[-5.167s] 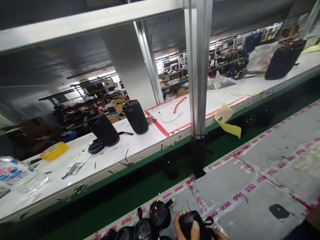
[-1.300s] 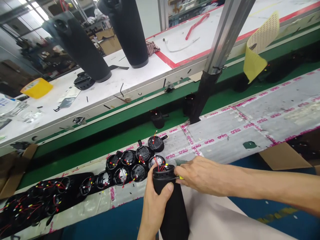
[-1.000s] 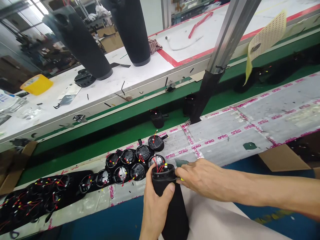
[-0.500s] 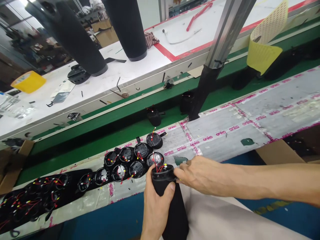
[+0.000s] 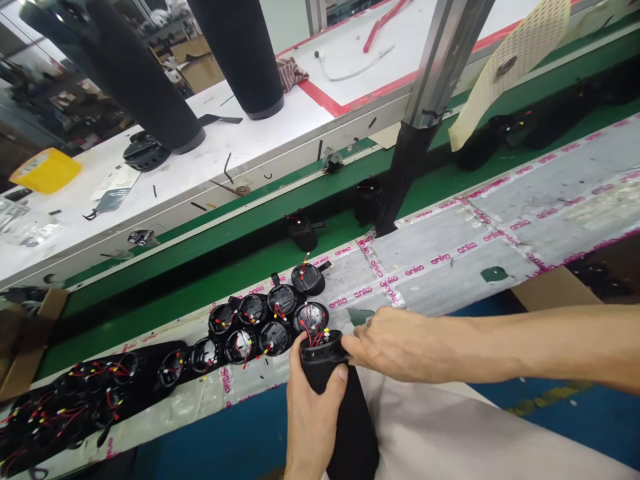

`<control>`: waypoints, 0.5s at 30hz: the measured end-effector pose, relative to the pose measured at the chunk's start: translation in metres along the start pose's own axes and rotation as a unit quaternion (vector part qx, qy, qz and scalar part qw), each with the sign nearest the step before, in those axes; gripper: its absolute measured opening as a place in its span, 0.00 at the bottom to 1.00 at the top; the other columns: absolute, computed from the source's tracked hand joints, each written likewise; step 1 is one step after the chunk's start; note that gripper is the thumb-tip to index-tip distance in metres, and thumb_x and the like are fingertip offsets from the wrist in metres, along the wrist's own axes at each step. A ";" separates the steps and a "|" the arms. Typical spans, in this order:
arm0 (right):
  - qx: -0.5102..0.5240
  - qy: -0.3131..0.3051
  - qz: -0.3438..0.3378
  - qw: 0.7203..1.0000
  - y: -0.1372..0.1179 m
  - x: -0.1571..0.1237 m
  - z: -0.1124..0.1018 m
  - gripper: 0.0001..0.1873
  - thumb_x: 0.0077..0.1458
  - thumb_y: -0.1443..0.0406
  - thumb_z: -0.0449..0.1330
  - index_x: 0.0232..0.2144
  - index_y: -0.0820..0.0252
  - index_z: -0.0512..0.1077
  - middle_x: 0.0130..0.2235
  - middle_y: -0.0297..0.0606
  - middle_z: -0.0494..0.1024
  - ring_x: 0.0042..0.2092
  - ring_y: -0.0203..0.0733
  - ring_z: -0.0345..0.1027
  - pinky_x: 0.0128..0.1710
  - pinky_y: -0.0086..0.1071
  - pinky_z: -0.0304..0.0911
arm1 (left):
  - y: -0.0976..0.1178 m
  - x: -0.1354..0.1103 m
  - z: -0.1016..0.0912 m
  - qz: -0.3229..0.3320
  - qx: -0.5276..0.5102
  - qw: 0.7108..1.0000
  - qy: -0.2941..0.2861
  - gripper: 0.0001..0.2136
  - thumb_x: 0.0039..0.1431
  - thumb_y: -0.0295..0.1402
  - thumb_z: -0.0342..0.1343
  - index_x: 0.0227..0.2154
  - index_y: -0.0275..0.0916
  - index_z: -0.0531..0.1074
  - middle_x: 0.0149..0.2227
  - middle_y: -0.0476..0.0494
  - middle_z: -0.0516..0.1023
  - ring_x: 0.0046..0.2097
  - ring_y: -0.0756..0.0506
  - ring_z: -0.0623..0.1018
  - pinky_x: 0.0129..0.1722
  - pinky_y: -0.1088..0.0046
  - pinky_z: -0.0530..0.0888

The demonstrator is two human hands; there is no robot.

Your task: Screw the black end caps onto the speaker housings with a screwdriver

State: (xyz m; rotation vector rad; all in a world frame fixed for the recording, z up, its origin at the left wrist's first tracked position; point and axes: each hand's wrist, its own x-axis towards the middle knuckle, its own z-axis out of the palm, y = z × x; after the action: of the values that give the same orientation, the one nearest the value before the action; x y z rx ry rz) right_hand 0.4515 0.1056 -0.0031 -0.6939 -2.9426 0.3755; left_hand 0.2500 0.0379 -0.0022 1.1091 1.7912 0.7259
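Observation:
My left hand (image 5: 311, 417) is wrapped round a black fabric-covered cylinder (image 5: 350, 433), held upright near the bench's front edge. A black round cap with red and yellow wires (image 5: 320, 343) sits in its top end. My right hand (image 5: 395, 343) reaches in from the right, fingers pinched against the cap's rim. Whatever the fingertips hold there is hidden. Just beyond lie several more black round caps with wires (image 5: 270, 317) on the taped bench.
The grey bench surface (image 5: 500, 227) has pink-printed tape. A green conveyor belt (image 5: 200, 280) carries small black parts (image 5: 303, 233). An aluminium post (image 5: 430, 87) rises from it. Two tall black cylinders (image 5: 240, 53) stand on the far white table (image 5: 190, 173), with a yellow box (image 5: 45, 170).
Five seconds ago I looked up across the line; now I look down at the cylinder. Over the last second my hands kept their grip and the yellow pad at top right swung.

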 end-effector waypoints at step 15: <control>0.147 0.016 0.115 0.982 0.007 0.008 0.009 0.10 0.72 0.59 0.50 0.44 0.60 0.65 0.30 0.35 0.79 0.28 0.42 0.72 0.28 0.33 0.52 | -0.026 0.010 -0.009 -0.020 -0.142 0.990 -0.013 0.38 0.53 0.53 0.62 0.63 0.40 0.62 0.59 0.36 0.74 0.62 0.33 0.72 0.63 0.55 0.65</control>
State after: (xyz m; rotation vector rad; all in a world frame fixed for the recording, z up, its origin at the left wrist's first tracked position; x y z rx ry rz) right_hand 0.4457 0.1139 -0.0131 -0.9852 -2.6963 0.7916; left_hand 0.2296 0.0357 -0.0231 0.8852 1.6246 0.9062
